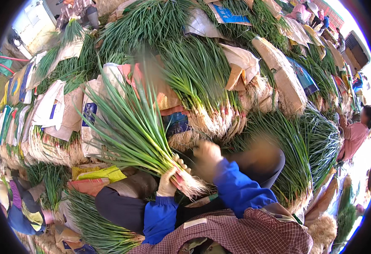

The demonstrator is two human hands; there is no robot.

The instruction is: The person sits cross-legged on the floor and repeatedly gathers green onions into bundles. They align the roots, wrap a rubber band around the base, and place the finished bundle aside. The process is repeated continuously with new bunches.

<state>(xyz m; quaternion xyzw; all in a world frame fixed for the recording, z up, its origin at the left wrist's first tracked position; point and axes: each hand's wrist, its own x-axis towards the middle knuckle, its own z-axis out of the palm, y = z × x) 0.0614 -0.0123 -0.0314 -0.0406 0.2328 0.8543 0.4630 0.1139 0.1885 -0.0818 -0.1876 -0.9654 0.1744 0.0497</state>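
Note:
My left hand [167, 183], in what looks like a pale glove, grips a bunch of green onions [144, 143] just above its roots. The long green leaves fan out up and to the left, while the pale roots [191, 185] hang toward the lower right. Beside the bunch, my right hand [207, 154] is blurred by motion; whether its fingers hold anything cannot be made out. Just beyond my hands, more green onions [201, 82] lie in a pile, roots toward me. Blue sleeves cover both of my forearms.
Paper sacks [282, 77] and sheets [50, 108] cover stacked onion bundles. More loose onions [283, 152] lie at my right and others [99, 219] at my lower left. People work nearby: one at upper left [77, 12], one at right [355, 135], one at lower left [23, 203].

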